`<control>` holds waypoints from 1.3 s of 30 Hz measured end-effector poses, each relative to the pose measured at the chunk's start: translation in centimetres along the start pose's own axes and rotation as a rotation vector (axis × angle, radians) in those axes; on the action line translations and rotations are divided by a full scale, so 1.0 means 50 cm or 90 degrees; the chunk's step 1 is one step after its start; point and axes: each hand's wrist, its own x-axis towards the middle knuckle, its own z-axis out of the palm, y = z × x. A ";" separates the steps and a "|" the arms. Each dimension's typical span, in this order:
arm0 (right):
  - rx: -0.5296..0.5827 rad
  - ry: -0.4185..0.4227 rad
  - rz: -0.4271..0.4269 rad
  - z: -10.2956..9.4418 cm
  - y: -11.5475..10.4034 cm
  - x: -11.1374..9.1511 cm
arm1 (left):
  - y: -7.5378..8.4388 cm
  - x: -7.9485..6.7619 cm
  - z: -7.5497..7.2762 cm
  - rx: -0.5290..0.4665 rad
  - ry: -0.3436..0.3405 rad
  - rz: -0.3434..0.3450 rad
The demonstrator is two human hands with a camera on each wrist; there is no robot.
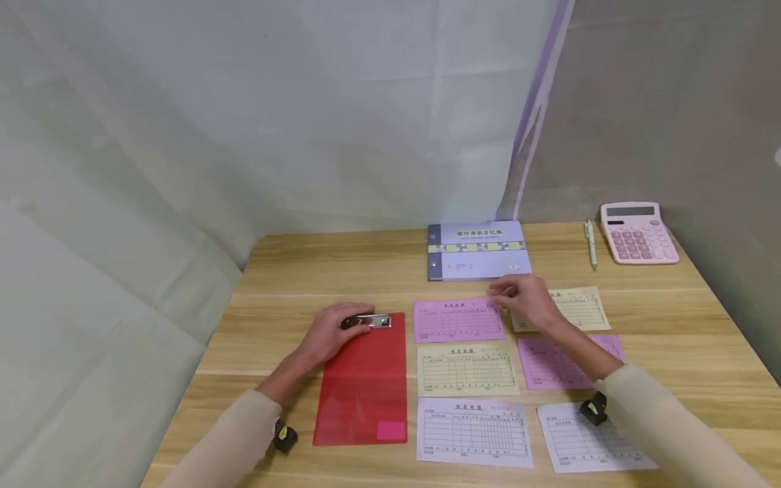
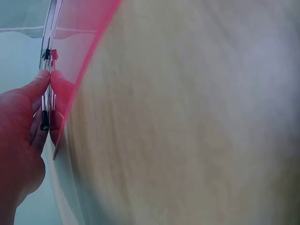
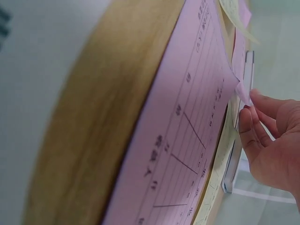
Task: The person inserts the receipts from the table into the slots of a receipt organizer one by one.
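A red translucent clipboard (image 1: pixel 363 379) lies on the left part of the table. My left hand (image 1: pixel 329 329) grips the metal clip (image 1: pixel 373 320) at its top end, thumb on the near side. In the left wrist view, the thumb and fingers of the left hand (image 2: pixel 21 131) are at the clip (image 2: pixel 46 93). My right hand (image 1: pixel 527 298) reaches to the upper right corner of a pink printed slip (image 1: pixel 457 320) and pinches that corner. In the right wrist view, a raised pink corner meets the fingertips of the right hand (image 3: pixel 276 140).
Below the pink slip lie a yellow slip (image 1: pixel 466 369) and a white slip (image 1: pixel 472 434). A second column holds a yellow slip (image 1: pixel 582 308), a pink slip (image 1: pixel 543 369) and a white slip (image 1: pixel 579 447). Behind are a ledger book (image 1: pixel 478 261), a pen (image 1: pixel 590 244) and a pink calculator (image 1: pixel 639 234).
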 end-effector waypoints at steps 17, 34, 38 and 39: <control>-0.018 -0.007 -0.025 -0.002 -0.014 0.003 | -0.003 0.003 -0.007 0.150 -0.020 0.118; 0.047 -0.054 -0.069 -0.034 -0.070 0.034 | 0.008 0.009 -0.014 0.216 -0.049 0.143; 0.081 -0.072 -0.069 -0.034 -0.090 0.041 | 0.008 0.011 -0.016 0.212 -0.054 0.139; 0.094 -0.077 -0.067 -0.033 -0.096 0.043 | 0.008 0.011 -0.016 0.211 -0.055 0.139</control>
